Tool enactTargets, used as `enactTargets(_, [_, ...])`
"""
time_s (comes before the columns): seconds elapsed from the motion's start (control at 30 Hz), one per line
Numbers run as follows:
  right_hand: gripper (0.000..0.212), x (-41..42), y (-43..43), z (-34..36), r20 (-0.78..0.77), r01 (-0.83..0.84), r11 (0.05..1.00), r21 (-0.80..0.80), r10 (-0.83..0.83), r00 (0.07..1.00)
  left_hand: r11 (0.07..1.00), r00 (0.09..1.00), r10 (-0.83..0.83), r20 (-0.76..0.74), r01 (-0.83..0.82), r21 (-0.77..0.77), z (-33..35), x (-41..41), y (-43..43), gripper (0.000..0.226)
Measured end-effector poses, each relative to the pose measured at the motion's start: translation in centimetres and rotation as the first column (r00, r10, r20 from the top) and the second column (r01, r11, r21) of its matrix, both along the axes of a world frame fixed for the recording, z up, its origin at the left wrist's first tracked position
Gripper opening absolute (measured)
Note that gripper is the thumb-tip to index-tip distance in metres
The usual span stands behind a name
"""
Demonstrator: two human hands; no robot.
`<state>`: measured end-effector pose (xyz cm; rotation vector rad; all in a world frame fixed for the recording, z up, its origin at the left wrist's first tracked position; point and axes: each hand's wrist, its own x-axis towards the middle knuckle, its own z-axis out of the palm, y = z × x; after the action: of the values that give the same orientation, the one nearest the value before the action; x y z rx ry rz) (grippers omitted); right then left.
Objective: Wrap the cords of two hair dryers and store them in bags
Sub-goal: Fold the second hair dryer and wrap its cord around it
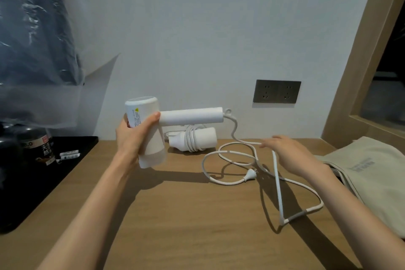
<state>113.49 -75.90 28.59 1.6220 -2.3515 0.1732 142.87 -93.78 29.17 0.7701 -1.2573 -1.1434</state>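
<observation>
Two white plastic hair dryers in play here. The first hair dryer [151, 140] is up off the wooden table [186, 221], and the left hand [133, 136] is wrapped tight round its fat barrel, nozzle pointing down, slim handle sticking out to the right.

From the handle's end its white cord [230, 155] drops to the table and sprawls in loose loops on the right side, with the white plug [249, 175] lying flat among them.

Over to the right hand [287, 153]: it's above those loops, fingers stretched out to the left, and one straight strand of cord rises from the near table up to it (the thumb is hidden, so I cannot tell whether it pinches the cord or the cord just hangs over the hand).

The second hair dryer [206, 136] lies on its side at the far edge by the wall, its own cord already coiled round it.

Far right, one beige cloth bag [361, 173] with dark print lies flat; whether another lies beneath it, I cannot tell.

On the wall, one dark grey double socket plate [276, 91]. At the left, one black tray [72, 144] holds a dark labelled jar [41, 149].
</observation>
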Motion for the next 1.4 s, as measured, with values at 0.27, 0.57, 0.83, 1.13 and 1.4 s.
enactTargets(0.27, [0.030, 5.9, -1.4, 3.1, 0.144, -0.270, 0.809, -0.523, 0.395, 0.907, 0.986, 0.974, 0.105, 0.202, -0.076, -0.148, 1.8, -0.8, 1.0, 0.035])
enactTargets(0.57, [0.043, 9.8, -3.9, 3.4, -0.034, -0.394, 0.884, -0.252, 0.399, 0.917, 0.957, 0.962, 0.083, 0.261, -0.004, -0.290, 3.3, -2.1, 3.4, 0.030])
enactTargets(0.83, [0.043, 8.0, -2.8, 4.9, 0.121, -0.370, 0.819, -0.440, 0.462, 0.879, 0.870, 0.908, -0.200, 0.369, 0.338, -0.360, 6.4, -0.7, 4.4, 0.038])
enactTargets(1.13, [0.039, 7.8, -2.5, 3.7, 0.284, -0.263, 0.815, -0.517, 0.453, 0.845, 0.850, 0.867, -0.256, 0.427, 0.413, -0.328, 5.8, -1.8, 4.4, 0.036])
enactTargets(1.4, [0.018, 9.3, -3.5, 2.2, 0.413, -0.149, 0.767, -0.624, 0.486, 0.770, 0.901, 0.925, -0.227, 0.305, 0.318, -0.294, 4.4, -3.3, 4.0, 0.040])
